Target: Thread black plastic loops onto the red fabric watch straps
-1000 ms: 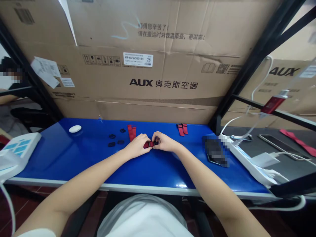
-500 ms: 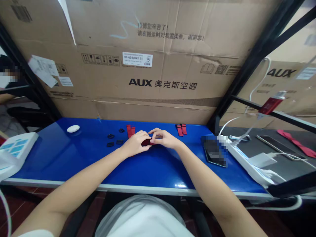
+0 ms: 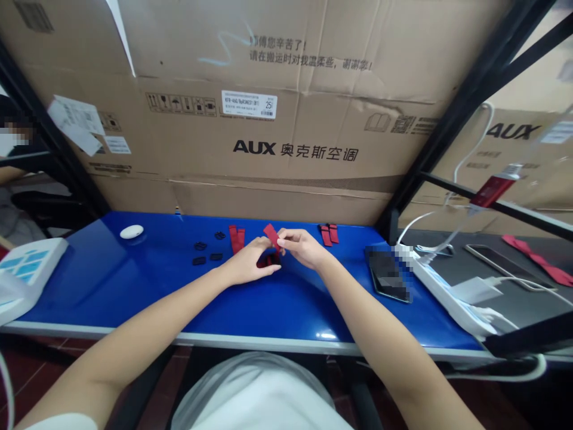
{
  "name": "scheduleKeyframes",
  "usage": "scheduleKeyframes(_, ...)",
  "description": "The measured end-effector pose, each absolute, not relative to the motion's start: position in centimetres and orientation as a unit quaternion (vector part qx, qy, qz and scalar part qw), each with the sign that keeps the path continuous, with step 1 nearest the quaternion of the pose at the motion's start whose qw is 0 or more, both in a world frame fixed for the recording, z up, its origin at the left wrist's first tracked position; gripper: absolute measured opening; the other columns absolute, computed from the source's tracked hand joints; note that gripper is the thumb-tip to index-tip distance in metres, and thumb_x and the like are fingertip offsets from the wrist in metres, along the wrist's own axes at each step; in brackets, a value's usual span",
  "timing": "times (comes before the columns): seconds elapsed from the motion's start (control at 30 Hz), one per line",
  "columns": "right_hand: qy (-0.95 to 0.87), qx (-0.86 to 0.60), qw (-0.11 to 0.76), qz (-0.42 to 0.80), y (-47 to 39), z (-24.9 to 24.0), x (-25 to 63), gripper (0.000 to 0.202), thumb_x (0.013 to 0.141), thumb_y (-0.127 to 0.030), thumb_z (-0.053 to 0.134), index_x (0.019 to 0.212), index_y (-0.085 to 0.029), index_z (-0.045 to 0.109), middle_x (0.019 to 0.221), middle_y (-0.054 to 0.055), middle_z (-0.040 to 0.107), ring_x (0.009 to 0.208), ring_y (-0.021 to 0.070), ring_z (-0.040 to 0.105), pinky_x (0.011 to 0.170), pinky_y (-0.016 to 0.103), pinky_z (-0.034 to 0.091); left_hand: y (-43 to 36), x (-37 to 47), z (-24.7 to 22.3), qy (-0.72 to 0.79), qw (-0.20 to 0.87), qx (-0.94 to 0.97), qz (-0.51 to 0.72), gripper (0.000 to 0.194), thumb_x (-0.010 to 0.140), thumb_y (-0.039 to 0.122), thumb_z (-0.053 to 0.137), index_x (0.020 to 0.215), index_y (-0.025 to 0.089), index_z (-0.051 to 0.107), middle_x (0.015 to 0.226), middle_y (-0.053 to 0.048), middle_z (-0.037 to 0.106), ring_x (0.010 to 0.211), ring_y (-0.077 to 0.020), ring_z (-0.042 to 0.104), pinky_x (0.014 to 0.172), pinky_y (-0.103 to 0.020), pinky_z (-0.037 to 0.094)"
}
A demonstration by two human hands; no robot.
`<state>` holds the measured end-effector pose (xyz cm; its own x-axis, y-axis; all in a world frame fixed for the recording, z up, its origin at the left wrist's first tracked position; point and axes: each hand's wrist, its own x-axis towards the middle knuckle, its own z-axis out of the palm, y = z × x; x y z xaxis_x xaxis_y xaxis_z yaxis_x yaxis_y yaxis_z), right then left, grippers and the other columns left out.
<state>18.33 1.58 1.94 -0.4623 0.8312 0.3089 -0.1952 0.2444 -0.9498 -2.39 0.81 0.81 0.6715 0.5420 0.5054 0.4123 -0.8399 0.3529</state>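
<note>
Between my hands is a red strap (image 3: 271, 232), its upper end standing up above the blue table. My right hand (image 3: 304, 248) pinches this strap between thumb and fingertips. My left hand (image 3: 248, 263) curls its fingers round the lower part, with the thumb stretched out to the right. A dark piece at the strap's lower part is mostly hidden by the fingers. Left of my left hand lie small black plastic pieces: two rounded buckles (image 3: 200, 246) and two flat rectangular ones (image 3: 199, 260). Just behind that hand are two red straps (image 3: 236, 239).
Two red straps with black ends (image 3: 329, 235) lie at the back right. A phone (image 3: 388, 275) and a white power strip (image 3: 447, 292) are further right. A white oval object (image 3: 132, 231) and a white device (image 3: 31, 275) sit at left. A large cardboard box (image 3: 286, 119) walls the back.
The red strap's end has come up into view above my hands. My right hand has shifted its pinch onto it, and my left thumb has stretched away from the fingers.
</note>
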Motion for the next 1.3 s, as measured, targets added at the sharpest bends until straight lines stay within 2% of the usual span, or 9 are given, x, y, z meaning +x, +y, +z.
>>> scheduleKeyframes(0.17,-0.533,-0.23,0.55,0.6,1.7,2.7,18.2,0.025,0.069,-0.036,0.08,0.074,-0.018,0.063,0.074,0.001,0.063,0.062,0.0111,0.056,0.06,0.025,0.045,-0.5,-1.7,0.8,0.298,0.154,0.899,0.281,0.025,0.101,0.033,0.03,0.103,0.018,0.05,0.094,-0.008,0.057,0.084,-0.0197,0.056,0.082,-0.036,0.048)
scheduleKeyframes(0.37,-0.418,-0.219,0.639,0.607,2.1,4.9,22.2,0.029,0.066,-0.034,0.082,0.074,-0.021,0.057,0.057,-0.005,0.051,0.046,0.006,0.039,0.039,0.018,0.029,-0.8,-3.2,1.1,0.293,0.157,0.912,0.238,0.028,0.101,0.035,0.028,0.093,0.019,0.05,0.092,-0.005,0.053,0.077,-0.0167,0.051,0.077,-0.032,0.043)
scheduleKeyframes(0.47,-0.441,-0.267,0.583,0.627,1.9,4.5,21.2,0.03,0.067,-0.034,0.082,0.072,-0.02,0.056,0.05,-0.006,0.048,0.042,0.0058,0.038,0.035,0.017,0.025,-0.3,-3.2,1.5,0.319,0.205,0.874,0.304,0.032,0.101,0.039,0.027,0.093,0.019,0.051,0.09,-0.005,0.053,0.08,-0.0165,0.051,0.078,-0.031,0.042)
scheduleKeyframes(0.6,-0.485,-0.322,0.523,0.622,1.4,2.7,17.2,0.034,0.062,-0.037,0.083,0.069,-0.017,0.056,0.05,-0.003,0.056,0.044,0.0102,0.053,0.04,0.021,0.04,-0.2,-2.7,1.7,0.337,0.335,0.82,0.319,0.042,0.101,0.048,0.023,0.092,0.018,0.051,0.075,0.0,0.049,0.064,-0.0131,0.044,0.064,-0.027,0.039)
scheduleKeyframes(0.7,-0.516,-0.348,0.506,0.597,1.3,1.8,15.4,0.037,0.06,-0.04,0.084,0.07,-0.017,0.057,0.051,-0.001,0.059,0.047,0.0135,0.058,0.044,0.024,0.047,-0.3,-2.5,1.6,0.342,0.354,0.818,0.299,0.04,0.099,0.05,0.028,0.089,0.018,0.05,0.069,0.003,0.047,0.059,-0.0121,0.041,0.06,-0.026,0.037)
scheduleKeyframes(0.9,-0.593,-0.423,0.461,0.507,2.5,1.5,17.6,0.03,0.072,-0.038,0.075,0.086,-0.016,0.061,0.076,0.007,0.069,0.068,0.0202,0.068,0.062,0.033,0.056,1.3,-3.2,1.2,0.424,0.188,0.832,0.304,0.034,0.099,0.042,0.031,0.078,0.02,0.046,0.073,0.0,0.055,0.069,-0.0164,0.053,0.068,-0.029,0.04)
scheduleKeyframes(1.03,-0.651,-0.63,0.366,0.213,3.9,0.9,20.9,0.016,0.082,-0.028,0.064,0.092,-0.017,0.063,0.1,0.012,0.069,0.096,0.0227,0.065,0.085,0.036,0.052,3.4,-5.0,1.5,0.525,0.077,0.816,0.232,0.034,0.1,0.039,0.027,0.095,0.018,0.052,0.086,-0.01,0.066,0.082,-0.0239,0.064,0.073,-0.033,0.043)
scheduleKeyframes(1.13,-0.637,-0.729,0.231,0.094,4.7,0.6,22.6,0.034,0.084,-0.027,0.059,0.114,-0.01,0.059,0.123,0.022,0.059,0.116,0.0312,0.057,0.097,0.042,0.044,4.6,-6.5,2.1,0.624,0.002,0.766,0.153,0.043,0.101,0.042,0.021,0.11,0.014,0.052,0.089,-0.016,0.069,0.086,-0.0284,0.068,0.074,-0.035,0.044)
scheduleKeyframes(1.3,-0.634,-0.763,0.094,0.09,4.6,0.5,22.7,0.051,0.086,-0.033,0.054,0.127,-0.002,0.052,0.137,0.032,0.046,0.127,0.0411,0.046,0.102,0.055,0.036,5.2,-8.3,2.8,0.72,-0.077,0.687,0.06,0.057,0.099,0.049,0.021,0.112,0.008,0.058,0.098,-0.025,0.069,0.095,-0.0371,0.067,0.077,-0.042,0.047)
